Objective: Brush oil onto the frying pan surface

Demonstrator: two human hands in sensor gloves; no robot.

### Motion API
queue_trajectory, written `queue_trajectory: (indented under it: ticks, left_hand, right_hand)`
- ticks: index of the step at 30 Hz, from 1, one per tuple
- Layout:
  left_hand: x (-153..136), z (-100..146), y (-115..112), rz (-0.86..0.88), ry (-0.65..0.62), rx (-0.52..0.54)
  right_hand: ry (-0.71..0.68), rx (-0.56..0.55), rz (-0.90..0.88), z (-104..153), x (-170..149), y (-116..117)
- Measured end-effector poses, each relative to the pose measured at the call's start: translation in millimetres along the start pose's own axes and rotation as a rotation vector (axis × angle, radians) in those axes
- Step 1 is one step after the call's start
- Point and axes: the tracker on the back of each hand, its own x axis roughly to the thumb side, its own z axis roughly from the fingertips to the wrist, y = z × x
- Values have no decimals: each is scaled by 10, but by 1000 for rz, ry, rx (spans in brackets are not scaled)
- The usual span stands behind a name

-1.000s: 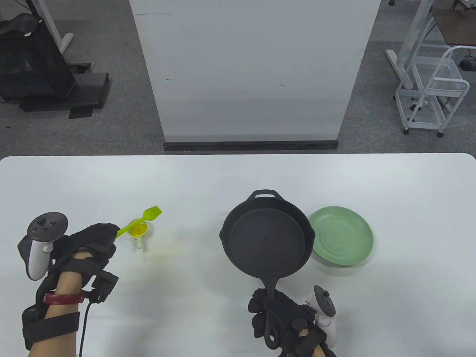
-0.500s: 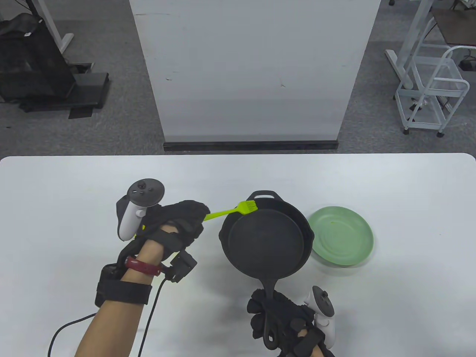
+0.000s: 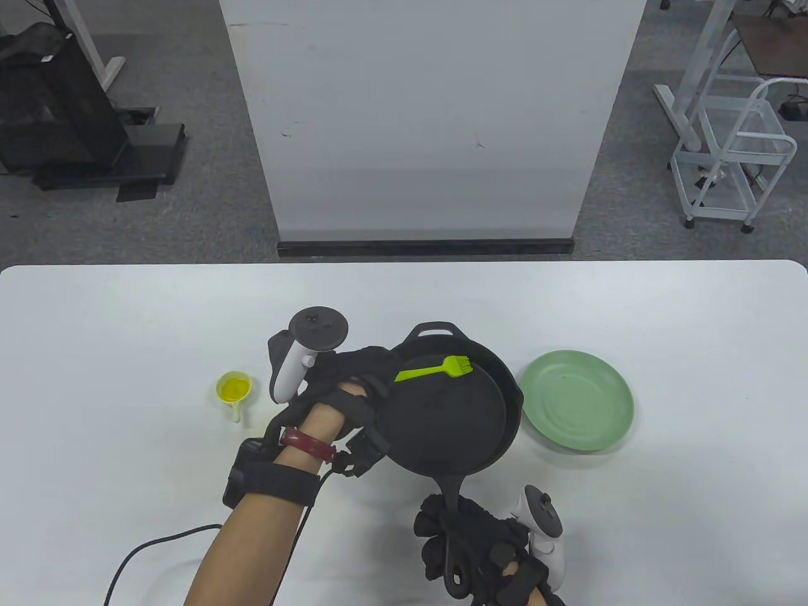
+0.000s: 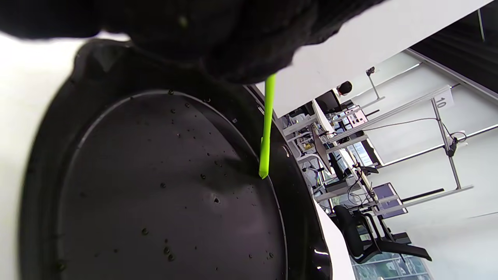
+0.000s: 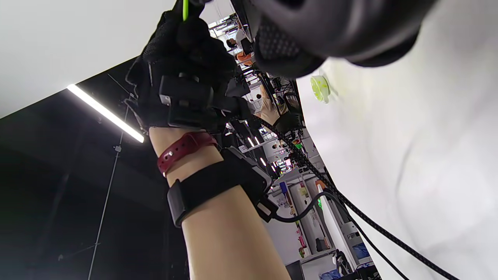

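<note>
Grey carpet and a big white panel sit behind the white table [image 3: 126,315], with a white wire cart [image 3: 732,151] off to the right. On the table, a round pale green plate [image 3: 577,401] sits just beside the black cast-iron frying pan [image 3: 448,429], on its right. A small yellow cup of oil [image 3: 233,388] sits to the left, well apart from the pan. The left hand [image 3: 353,379] reaches over the pan's left rim, fingers pinched around the handle of a lime green silicone brush [image 3: 435,370], whose bristle end is over the far part of the pan's cooking surface. The right hand [image 3: 480,549] comes in from the bottom edge, grip wrapped tight around the pan's long handle, and the pan looks tilted.
</note>
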Motion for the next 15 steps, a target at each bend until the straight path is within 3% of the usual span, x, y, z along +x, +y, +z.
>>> queue_trajectory:
  ticks: [7, 15]
  left_hand:
    - [18, -24, -21, -103, 14, 50]
    - [81, 131, 97, -305, 6, 156]
  right_hand:
    - [4, -19, 18, 4, -2, 3]
    - [1, -13, 8, 5, -5, 13]
